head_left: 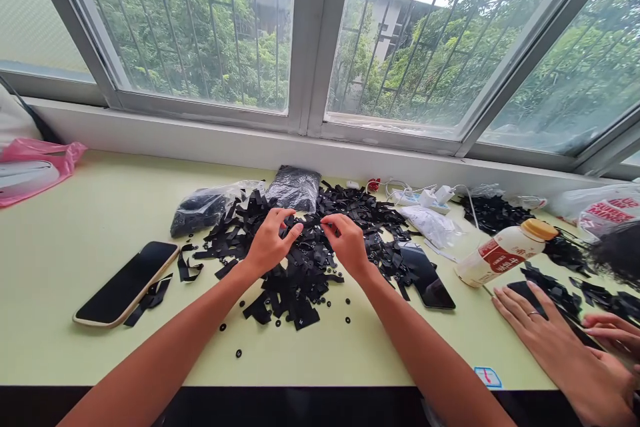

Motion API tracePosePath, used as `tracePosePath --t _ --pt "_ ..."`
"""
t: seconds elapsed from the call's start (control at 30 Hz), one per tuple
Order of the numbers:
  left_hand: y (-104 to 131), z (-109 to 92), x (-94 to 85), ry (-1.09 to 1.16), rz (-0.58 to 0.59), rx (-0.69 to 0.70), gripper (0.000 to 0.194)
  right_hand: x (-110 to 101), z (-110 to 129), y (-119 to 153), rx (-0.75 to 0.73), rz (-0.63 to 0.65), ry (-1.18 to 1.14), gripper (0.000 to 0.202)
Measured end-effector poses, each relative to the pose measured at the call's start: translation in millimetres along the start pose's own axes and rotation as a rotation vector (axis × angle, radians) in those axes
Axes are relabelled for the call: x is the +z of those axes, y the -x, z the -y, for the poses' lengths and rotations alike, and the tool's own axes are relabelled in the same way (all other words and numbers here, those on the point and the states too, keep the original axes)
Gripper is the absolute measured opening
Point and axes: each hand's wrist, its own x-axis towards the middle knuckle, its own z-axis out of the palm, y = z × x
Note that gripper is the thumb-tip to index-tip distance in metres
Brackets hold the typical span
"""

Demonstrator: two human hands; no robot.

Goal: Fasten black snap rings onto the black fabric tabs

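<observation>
A heap of black fabric strips (295, 273), some printed with small white letters, spreads over the table, with small round black pieces (239, 353) scattered about it. Over the middle of the heap is my left hand (270, 240), its thumb apart from the bent fingers and nothing visible between them. Just across from it, my right hand (346, 240) is closed in a pinch at the end of a black fabric strip (313, 220). The fingertips partly hide this strip. Behind the hands lie two clear plastic bags of black pieces, one dark packed bag (294, 187) and one opened bag (200, 210).
One phone (127, 283) lies left, another dark phone (427, 277) right of the heap. A bottle (505, 253) with an orange cap stands tilted in view near a co-worker's hand (550, 333). A power strip (425, 200) with chargers sits by the window. A pink bag (40, 167) is far left.
</observation>
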Motion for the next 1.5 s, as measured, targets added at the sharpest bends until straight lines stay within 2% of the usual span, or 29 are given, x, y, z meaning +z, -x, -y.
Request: tracePosePath --t 0.07,0.13,0.2,0.23,0.33,0.5,0.63,0.83,0.93,1.1,1.27,1.5 --pt "0 -4 1.7 0.218 0.115 -0.095 0.051 5 6 8 -0.091 0.051 0.05 0.021" --pt "-1 -5 4.9 0.401 0.294 -0.189 0.053 8 9 13 -0.149 0.072 0.077 0.022" --pt "-1 -2 8.3 0.471 0.426 -0.212 0.045 9 11 15 -0.19 0.07 0.083 0.022" --pt "-1 0 9.7 0.471 0.451 -0.205 0.04 9 13 16 -0.2 0.059 0.085 0.021" --pt "1 3 11.3 0.406 0.42 -0.179 0.035 8 18 19 -0.171 0.004 0.11 0.02" --pt "5 -2 9.0 0.262 0.355 -0.12 0.04 10 24 23 -0.127 0.032 0.246 0.022" --pt "8 -8 8.7 0.204 0.323 -0.128 0.042 13 25 24 -0.114 -0.017 0.315 0.025" --pt "12 -14 8.0 0.24 0.404 -0.103 0.04 13 25 24 -0.141 0.152 0.331 0.034" --pt "12 -15 6.5 0.242 0.478 -0.068 0.043 12 23 24 -0.146 0.18 0.328 0.039" --pt "7 -8 2.3 0.344 0.642 -0.046 0.042 12 21 26 -0.106 0.251 0.146 0.043" --pt "2 -4 -5.3 0.494 0.769 -0.168 0.044 14 28 28 -0.009 0.33 -0.144 0.049" --pt "3 -2 -5.4 0.67 0.775 -0.297 0.041 23 30 31 0.212 0.298 -0.386 0.055"
